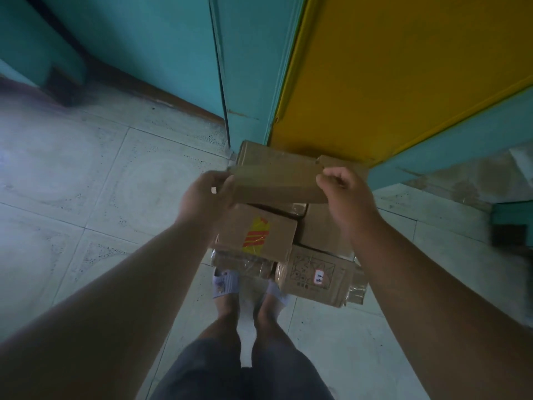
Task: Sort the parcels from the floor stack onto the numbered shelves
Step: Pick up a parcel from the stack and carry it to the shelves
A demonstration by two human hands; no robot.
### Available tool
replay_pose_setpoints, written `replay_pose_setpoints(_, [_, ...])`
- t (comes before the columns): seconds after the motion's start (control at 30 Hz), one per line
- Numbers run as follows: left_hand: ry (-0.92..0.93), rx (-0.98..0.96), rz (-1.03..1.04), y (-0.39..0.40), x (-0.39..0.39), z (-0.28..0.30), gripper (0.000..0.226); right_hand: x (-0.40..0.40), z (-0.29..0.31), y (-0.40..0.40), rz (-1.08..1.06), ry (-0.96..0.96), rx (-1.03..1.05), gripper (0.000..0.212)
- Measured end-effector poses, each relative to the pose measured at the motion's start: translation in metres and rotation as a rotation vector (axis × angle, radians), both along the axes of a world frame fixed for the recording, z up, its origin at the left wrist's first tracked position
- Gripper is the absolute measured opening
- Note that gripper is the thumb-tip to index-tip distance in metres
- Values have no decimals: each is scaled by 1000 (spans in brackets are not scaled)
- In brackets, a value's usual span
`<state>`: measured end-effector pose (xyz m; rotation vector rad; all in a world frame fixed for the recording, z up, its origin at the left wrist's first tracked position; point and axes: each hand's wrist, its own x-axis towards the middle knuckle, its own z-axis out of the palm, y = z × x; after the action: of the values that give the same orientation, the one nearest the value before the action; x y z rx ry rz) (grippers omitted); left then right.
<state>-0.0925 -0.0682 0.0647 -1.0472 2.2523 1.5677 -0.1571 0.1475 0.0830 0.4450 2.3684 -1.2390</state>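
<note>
Both hands are on one flat plain brown cardboard parcel (278, 183), held up around the middle of the frame, a bit above the pile on the floor. The left hand (206, 193) has the parcel's left end, fingers curled round the edge with the thumb on the near side, and the right hand (341, 187) grips the right end, its fingers (331, 177) bent over the top corner. So neither hand is spread, both are curled tight on the box. Right under it sits the floor stack of brown cardboard parcels (288, 246), center and slightly lower in the frame: a brown box with a yellow and red sticker (256, 236) lies tilted on top toward the left, a brown box with a printed line drawing and a small red-and-white label (314, 277) sits lower right, and some are wrapped in clear tape. The stack rests on the pale tiled floor (86, 197), pushed up against a teal panel (248, 67) and a yellow panel (403, 67) in the upper part of the frame. At the bottom center you can see the person's legs in dark shorts and feet in light slippers (226, 284), toes just beside the stack.
</note>
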Motion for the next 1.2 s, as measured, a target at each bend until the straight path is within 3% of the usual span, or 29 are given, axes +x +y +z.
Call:
replay_pose_setpoints(0.17, [-15, 244, 9, -11, 36, 79, 44, 38, 85, 13, 163, 91, -2, 54])
replay_pose_setpoints(0.23, [8, 226, -39, -19, 46, 102, 44, 55, 114, 16, 187, 124, -17, 66])
replay_pose_setpoints(0.33, [24, 120, -189, -36, 55, 125, 26, 78, 147, 17, 210, 193, 2, 74])
replay_pose_setpoints(0.43, [-23, 123, -287, -45, 58, 139, 39, 96, 171, 14, 204, 274, 105, 68])
replay_pose_setpoints(0.5, [-71, 137, -315, -42, 60, 142, 52, 106, 179, 11, 166, 301, 148, 49])
replay_pose_setpoints(0.57, [-93, 171, -319, -35, 62, 142, 57, 119, 184, 13, 85, 306, 156, 35])
replay_pose_setpoints(0.7, [-125, 215, -393, -13, 69, 140, 53, 147, 193, 29, -59, 320, 197, 32])
replay_pose_setpoints(0.9, [-38, 350, -566, 46, 80, 162, 36, 195, 217, 87, -233, 323, 270, 43])
replay_pose_setpoints(1.07, [71, 393, -794, 128, 85, 180, 22, 260, 225, 168, -443, 265, 101, 55])
replay_pose_setpoints(1.2, [79, 446, -964, 237, 115, 195, 51, 329, 236, 249, -795, 388, 13, 47])
